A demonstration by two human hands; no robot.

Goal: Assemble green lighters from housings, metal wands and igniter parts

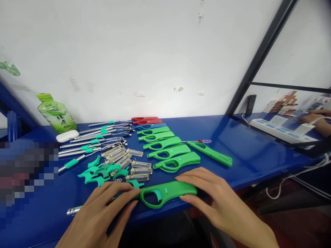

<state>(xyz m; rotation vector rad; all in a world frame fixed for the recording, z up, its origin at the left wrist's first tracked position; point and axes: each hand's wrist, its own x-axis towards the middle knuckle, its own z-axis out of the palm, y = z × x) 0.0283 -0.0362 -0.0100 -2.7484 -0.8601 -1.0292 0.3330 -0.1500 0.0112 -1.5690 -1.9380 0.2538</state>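
Observation:
Near the front edge of the blue table lies a green utility lighter (178, 190) with a teal trigger inside its loop. My left hand (103, 210) is closed around its front end, covering the join there. From under that hand pokes the tip of a silver metal tube (73, 210); whether it connects to the lighter is hidden. The fingers and thumb of my right hand (217, 196) grip the wide rear end of the handle. Just beyond my hands are teal triggers (97, 181), clear fuel tanks (139, 171) and a row of green lighter shells (178, 162).
Metal tubes with wires (89, 142) lie at the left, by a green bottle (58, 115) and white case (67, 136). Red shells (147, 122), a screwdriver (205, 141) and a separate green shell half (213, 154) lie farther back. Another person's hand (322, 122) is beyond the power strip (281, 131).

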